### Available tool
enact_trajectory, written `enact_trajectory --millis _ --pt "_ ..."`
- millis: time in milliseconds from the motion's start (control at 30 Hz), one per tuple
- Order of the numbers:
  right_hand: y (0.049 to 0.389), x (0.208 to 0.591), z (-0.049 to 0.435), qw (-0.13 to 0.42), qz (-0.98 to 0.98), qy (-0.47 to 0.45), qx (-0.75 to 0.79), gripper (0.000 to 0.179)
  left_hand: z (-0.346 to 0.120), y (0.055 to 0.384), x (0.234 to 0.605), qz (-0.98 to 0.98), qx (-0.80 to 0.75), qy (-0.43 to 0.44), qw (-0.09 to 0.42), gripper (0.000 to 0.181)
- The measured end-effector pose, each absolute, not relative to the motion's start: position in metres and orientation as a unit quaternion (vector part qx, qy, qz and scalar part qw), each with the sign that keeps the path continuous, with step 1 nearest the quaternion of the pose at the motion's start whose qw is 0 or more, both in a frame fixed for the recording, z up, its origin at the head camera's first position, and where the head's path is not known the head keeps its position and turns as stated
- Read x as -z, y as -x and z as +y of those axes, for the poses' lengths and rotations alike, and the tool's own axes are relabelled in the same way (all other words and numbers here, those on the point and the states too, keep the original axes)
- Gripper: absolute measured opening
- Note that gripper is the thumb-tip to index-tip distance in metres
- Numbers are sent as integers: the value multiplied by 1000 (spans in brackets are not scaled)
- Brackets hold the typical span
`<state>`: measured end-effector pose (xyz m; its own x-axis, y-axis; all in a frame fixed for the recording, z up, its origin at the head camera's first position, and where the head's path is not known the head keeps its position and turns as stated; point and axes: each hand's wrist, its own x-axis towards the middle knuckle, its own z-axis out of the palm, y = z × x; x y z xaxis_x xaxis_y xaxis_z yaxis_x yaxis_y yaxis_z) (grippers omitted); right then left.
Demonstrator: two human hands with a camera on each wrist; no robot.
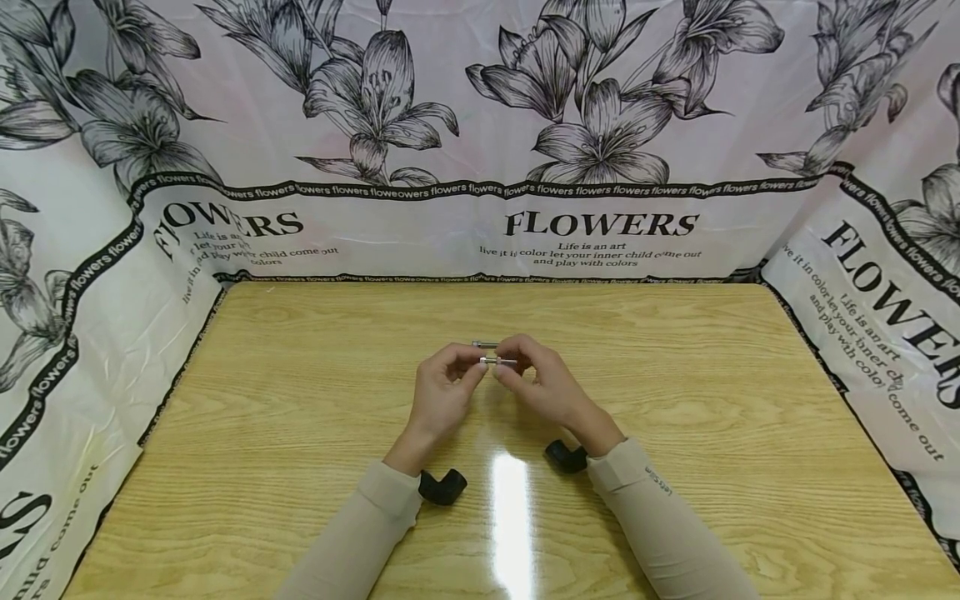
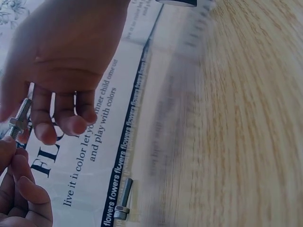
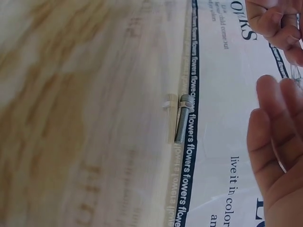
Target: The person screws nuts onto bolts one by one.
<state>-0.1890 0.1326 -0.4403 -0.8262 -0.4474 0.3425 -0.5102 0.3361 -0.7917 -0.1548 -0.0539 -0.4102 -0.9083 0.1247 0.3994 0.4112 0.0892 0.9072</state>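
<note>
In the head view a small metal bolt [image 1: 510,362] lies level between both hands, its head to the left. My left hand [image 1: 442,392] pinches it by the head end between thumb and finger. On its thread sits a nut [image 2: 16,124], and my right hand [image 1: 543,383] has thumb and fingertips around it, the other fingers loosely bent. A second bolt [image 3: 183,120] lies on the table just beyond the hands, with a nut close to its head. The right wrist view shows parts of both hands, but the held bolt is mostly out of frame.
The wood-grained table [image 1: 300,375] carries a bright glare strip near the front. Black elbow-shaped pieces [image 1: 442,487] are beside both cuffs. White cloth [image 1: 420,233] with printed flowers and lettering stands along the back and both sides.
</note>
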Motion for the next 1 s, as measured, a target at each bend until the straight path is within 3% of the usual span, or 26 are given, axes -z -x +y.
enact_trajectory --millis 133,400,833,1000 --pt "189 440 131 45 -807 -302 -506 26 -54 155 411 -727 651 186 112 11" --pt "189 439 131 55 -816 -310 -485 5 -54 155 411 -729 648 187 115 10" --pt "188 439 132 43 -812 -296 -502 27 -53 154 410 -726 652 190 109 10" --pt "189 439 130 64 -805 -315 -499 17 -53 154 410 -726 653 188 104 11"
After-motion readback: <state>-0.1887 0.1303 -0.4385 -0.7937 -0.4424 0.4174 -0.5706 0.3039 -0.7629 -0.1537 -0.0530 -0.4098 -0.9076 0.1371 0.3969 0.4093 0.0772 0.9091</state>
